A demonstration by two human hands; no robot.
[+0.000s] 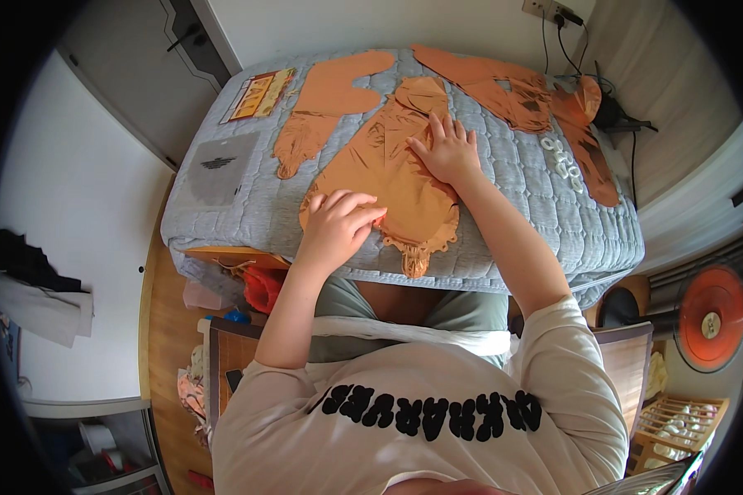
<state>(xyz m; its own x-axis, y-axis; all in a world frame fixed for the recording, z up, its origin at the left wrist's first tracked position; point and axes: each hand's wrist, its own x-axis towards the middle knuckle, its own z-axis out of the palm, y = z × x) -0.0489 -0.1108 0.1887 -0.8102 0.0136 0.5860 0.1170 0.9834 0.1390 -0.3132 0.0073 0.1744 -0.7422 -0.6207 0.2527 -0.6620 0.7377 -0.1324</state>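
Observation:
A flat, crinkled orange foil balloon (384,177) lies on the quilted grey mattress right in front of me. Its gathered end (415,262) points toward me at the mattress's near edge. My left hand (337,227) rests at the balloon's left side, fingers curled together around a small red thing (379,219) that is mostly hidden. Farther up on the right, my right hand (451,154) presses on the foil with its fingers spread. Beyond my left hand lies another flat orange foil balloon (338,87).
More orange foil (491,82) spreads at the back right. White rings (563,165) lie near a foil strip (590,153). At left are a printed card (258,95) and a clear bag (219,169). A red fan (712,319) stands at right; cables (563,37) hang from a socket.

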